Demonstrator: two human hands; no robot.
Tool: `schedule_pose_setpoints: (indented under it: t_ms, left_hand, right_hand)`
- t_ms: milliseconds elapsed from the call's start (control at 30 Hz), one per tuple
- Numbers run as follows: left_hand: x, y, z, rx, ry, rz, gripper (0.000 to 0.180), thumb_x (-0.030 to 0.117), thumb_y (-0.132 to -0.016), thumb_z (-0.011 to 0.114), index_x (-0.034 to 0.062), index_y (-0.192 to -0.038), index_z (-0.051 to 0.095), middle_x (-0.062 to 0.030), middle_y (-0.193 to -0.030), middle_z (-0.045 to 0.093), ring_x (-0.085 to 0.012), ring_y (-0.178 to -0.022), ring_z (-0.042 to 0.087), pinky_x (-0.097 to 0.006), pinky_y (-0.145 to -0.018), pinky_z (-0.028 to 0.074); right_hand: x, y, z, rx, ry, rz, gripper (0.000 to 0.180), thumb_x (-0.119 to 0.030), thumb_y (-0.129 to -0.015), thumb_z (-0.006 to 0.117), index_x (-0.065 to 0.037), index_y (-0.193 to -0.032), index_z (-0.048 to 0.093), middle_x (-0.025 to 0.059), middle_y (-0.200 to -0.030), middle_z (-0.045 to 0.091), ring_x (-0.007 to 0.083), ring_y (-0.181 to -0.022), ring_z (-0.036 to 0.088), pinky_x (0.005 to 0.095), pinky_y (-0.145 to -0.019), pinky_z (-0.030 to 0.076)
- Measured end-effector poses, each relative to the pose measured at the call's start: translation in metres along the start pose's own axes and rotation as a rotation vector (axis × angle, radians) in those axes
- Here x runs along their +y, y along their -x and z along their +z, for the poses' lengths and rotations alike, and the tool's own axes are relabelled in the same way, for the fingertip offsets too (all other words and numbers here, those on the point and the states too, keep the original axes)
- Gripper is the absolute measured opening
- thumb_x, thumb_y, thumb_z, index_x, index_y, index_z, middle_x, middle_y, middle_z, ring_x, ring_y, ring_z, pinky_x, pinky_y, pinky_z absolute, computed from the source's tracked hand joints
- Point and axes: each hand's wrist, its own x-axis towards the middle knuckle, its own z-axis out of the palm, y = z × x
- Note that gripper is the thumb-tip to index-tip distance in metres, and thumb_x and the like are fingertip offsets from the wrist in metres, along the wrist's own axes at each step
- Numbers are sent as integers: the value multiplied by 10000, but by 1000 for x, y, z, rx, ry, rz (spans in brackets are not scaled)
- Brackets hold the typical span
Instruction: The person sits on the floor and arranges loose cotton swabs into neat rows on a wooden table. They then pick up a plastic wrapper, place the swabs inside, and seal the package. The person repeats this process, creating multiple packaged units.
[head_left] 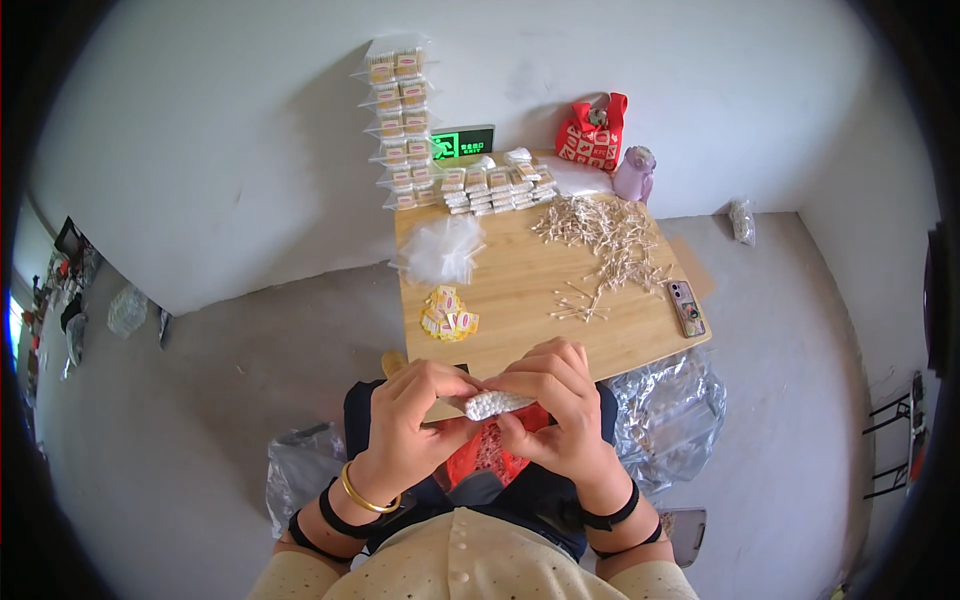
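My left hand (412, 412) and my right hand (560, 415) meet just past the table's near edge, above my lap. Between them they grip a flat bundle of cotton swabs (495, 404), its white cotton tips facing me. Fingers of both hands wrap over its top, with the thumbs below. Whether a clear bag encloses the bundle I cannot tell. Beyond the left hand lies a pile of small yellow-and-white cards (450, 314). Farther back is a heap of clear plastic bags (441, 248). Loose cotton swabs (605, 235) spread over the right side of the table.
On the wooden table (510, 300), packed swab bundles (495, 188) line the back beside a tall stack of packs (404, 130). A phone (687, 308), a purple bottle (635, 174) and a red bag (592, 135) stand at right. Clear plastic sacks (668, 415) lie beside my legs.
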Motion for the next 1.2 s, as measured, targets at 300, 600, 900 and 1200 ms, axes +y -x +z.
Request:
schedule_pose_setpoints:
  t_ms: [300, 600, 900, 1200]
  left_hand:
    - [-6, 8, -3, -94, 572, -348, 294, 62, -799, 877, 15, -998, 666, -57, -958, 701, -143, -897, 694, -297, -845, 570]
    - [-9, 5, -9, -161, 321, -200, 306, 53, -796, 868, 13, -1027, 672, -71, -991, 723, -169, -938, 711, -305, -845, 558]
    - [-4, 1, -18, -180, 278, -133, 270, 9, -762, 844, 42, -985, 697, -93, -1018, 743, -215, -937, 729, -312, -809, 565]
    - [-6, 3, -13, -68, 277, -33, 313, 87, -766, 874, 69, -1037, 718, -97, -1018, 751, -232, -937, 735, -319, -811, 580]
  right_hand:
    - [-2, -1, -6, -52, -158, 81, 288, -120, -725, 758, -76, -1009, 743, 44, -959, 697, 263, -897, 599, 368, -859, 436]
    - [-3, -3, -9, -126, -208, 135, 245, -117, -740, 756, -79, -981, 744, 35, -926, 677, 254, -880, 585, 363, -859, 428]
    - [-10, -7, -12, -149, -202, 120, 327, -138, -735, 787, -109, -1059, 747, 31, -979, 674, 249, -916, 597, 367, -872, 433]
    - [-8, -3, -13, -132, -275, 80, 372, -79, -723, 817, -121, -1089, 767, 26, -1022, 678, 231, -921, 592, 351, -857, 437]
